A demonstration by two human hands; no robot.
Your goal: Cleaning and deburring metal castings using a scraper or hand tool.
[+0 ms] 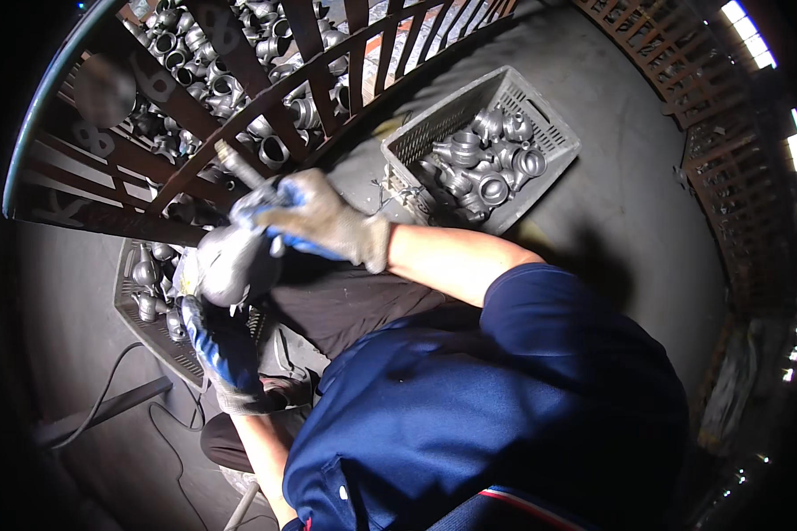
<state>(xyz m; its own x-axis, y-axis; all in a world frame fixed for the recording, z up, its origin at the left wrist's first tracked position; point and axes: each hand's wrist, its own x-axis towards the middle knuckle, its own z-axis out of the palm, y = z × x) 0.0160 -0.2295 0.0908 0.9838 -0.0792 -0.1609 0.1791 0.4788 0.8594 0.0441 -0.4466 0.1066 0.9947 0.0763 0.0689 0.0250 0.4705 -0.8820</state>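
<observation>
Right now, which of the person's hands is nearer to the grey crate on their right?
Right. The right hand, gripping a tool, is left of the grey crate in the picture; the left hand, at the metal part, is lower and farther left.

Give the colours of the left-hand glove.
The left-hand glove is blue with pale grey, plainest grey at the cuff; best seen in the head view.

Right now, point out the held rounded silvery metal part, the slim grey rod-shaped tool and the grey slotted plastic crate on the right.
Held rounded silvery metal part (225,270), head view: bulging side.
Slim grey rod-shaped tool (242,167), head view: shaft.
Grey slotted plastic crate (447,117), head view: inner wall.
</observation>
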